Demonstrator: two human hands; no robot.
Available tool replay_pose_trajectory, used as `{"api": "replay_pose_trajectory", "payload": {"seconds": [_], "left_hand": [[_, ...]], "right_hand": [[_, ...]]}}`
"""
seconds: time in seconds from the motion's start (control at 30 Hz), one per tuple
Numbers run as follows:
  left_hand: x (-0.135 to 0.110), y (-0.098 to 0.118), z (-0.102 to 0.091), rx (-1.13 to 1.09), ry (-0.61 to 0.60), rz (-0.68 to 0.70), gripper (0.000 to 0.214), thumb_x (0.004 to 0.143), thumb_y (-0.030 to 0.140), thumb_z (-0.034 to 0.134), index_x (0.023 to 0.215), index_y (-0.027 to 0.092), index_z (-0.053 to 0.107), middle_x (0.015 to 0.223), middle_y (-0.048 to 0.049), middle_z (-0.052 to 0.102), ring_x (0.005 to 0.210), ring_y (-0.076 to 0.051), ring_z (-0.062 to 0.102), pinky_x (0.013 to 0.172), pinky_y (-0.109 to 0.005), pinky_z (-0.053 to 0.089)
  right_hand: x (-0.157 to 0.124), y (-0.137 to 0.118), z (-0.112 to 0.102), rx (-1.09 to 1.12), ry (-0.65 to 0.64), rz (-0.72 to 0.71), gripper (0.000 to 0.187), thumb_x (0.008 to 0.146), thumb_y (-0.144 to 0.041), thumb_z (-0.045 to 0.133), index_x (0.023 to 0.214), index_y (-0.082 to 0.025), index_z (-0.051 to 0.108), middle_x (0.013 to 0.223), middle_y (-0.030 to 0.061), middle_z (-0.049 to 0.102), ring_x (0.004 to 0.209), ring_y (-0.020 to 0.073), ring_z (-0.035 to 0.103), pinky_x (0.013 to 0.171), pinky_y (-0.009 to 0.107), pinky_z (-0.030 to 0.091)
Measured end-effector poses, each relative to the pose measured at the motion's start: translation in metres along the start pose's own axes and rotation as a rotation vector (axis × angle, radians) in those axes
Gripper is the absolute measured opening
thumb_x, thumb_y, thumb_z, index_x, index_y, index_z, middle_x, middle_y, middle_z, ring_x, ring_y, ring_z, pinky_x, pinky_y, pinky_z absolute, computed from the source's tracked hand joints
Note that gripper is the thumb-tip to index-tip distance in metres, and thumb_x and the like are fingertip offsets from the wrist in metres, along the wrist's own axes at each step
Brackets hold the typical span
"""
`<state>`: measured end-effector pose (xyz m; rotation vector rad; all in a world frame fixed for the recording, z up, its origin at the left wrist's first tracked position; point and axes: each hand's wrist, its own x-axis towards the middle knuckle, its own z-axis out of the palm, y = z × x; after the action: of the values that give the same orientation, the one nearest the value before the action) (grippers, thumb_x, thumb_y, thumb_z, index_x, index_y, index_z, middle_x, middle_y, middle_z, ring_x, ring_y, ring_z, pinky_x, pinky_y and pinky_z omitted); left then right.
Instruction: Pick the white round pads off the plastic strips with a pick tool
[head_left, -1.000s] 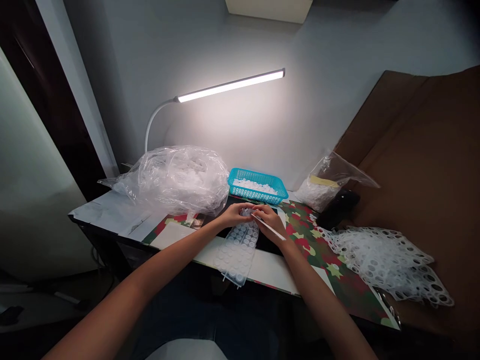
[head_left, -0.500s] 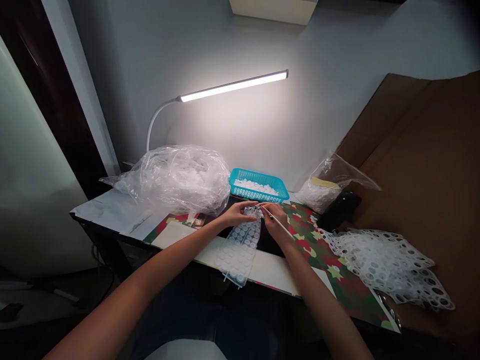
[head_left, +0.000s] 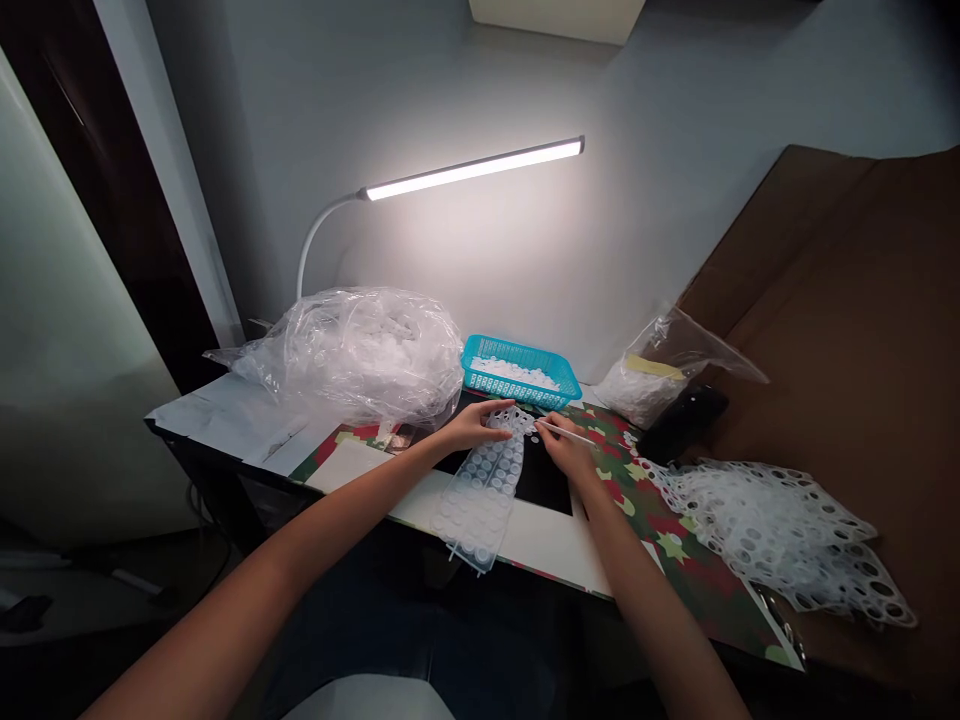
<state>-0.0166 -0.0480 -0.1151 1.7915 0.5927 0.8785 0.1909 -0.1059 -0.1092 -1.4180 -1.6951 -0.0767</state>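
Note:
A translucent sheet of small round pads (head_left: 480, 495) lies across the table's front edge, its near end hanging over. My left hand (head_left: 474, 424) pinches the sheet's far end, fingers closed on it. My right hand (head_left: 564, 447) sits just to the right of that end, fingers closed around a thin white stick (head_left: 574, 435) whose tip points left toward the sheet's top. A teal basket (head_left: 556, 369) with several white pads in it stands just behind both hands.
A large crumpled clear plastic bag (head_left: 352, 350) fills the back left. A smaller bag of white pieces (head_left: 652, 375) stands back right. A heap of punched-out white sheets (head_left: 772, 525) lies right, by brown cardboard (head_left: 847, 330). A lamp bar (head_left: 472, 168) glows overhead.
My right hand has drawn a little to the right, away from the left hand, and the stick now lies flatter. The sheet's far end is more exposed. The view shifted slightly.

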Motion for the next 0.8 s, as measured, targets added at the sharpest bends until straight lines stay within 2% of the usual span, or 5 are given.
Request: {"api": "replay_pose_trajectory", "payload": {"seconds": [0.1,0.23,0.53,0.73,0.8], "left_hand": [[0.0,0.001,-0.001,-0.002,-0.01,0.01,0.071,0.064,0.028,0.077,0.13,0.02,0.05,0.135,-0.0101,0.05,0.101,-0.02,0.057,0.085,-0.03,0.046],[-0.001,0.002,-0.003,-0.001,-0.026,0.015,0.074,0.063,0.024,0.077,0.131,0.018,0.049,0.138,-0.0113,0.046,0.123,-0.027,0.045,0.1,-0.036,0.038],[0.001,-0.008,-0.004,0.009,-0.019,-0.028,0.083,0.061,0.025,0.079,0.135,0.017,0.043,0.139,-0.014,0.044,0.117,-0.031,0.051,0.095,-0.043,0.044],[0.002,-0.009,-0.005,0.023,-0.011,-0.01,0.088,0.056,0.027,0.082,0.135,0.015,0.044,0.14,-0.0147,0.041,0.13,-0.032,0.039,0.108,-0.043,0.031],[0.002,-0.009,-0.005,0.031,-0.006,-0.006,0.089,0.055,0.029,0.082,0.134,0.014,0.045,0.142,-0.0146,0.039,0.132,-0.032,0.034,0.11,-0.043,0.026]], "right_hand": [[0.0,-0.001,0.005,0.021,-0.075,-0.02,0.023,0.079,-0.033,0.052,0.06,-0.021,0.056,0.063,0.0017,0.065,0.06,0.0179,0.058,0.057,0.028,0.041],[0.001,-0.008,0.004,0.065,-0.057,-0.071,0.023,0.08,-0.034,0.051,0.062,-0.02,0.055,0.083,0.0067,0.067,0.08,0.0207,0.062,0.071,0.032,0.046],[0.0,-0.029,0.003,0.254,-0.018,-0.221,0.021,0.085,-0.036,0.055,0.072,-0.021,0.061,0.083,0.0057,0.064,0.08,0.0199,0.062,0.074,0.035,0.05],[-0.003,-0.028,0.006,0.295,-0.254,-0.288,0.022,0.086,-0.038,0.055,0.074,-0.022,0.064,0.089,0.0065,0.067,0.085,0.0203,0.063,0.078,0.036,0.051],[-0.004,-0.027,0.008,0.273,-0.279,-0.315,0.021,0.086,-0.037,0.055,0.076,-0.022,0.065,0.092,0.0064,0.068,0.087,0.0202,0.063,0.078,0.036,0.051]]}}
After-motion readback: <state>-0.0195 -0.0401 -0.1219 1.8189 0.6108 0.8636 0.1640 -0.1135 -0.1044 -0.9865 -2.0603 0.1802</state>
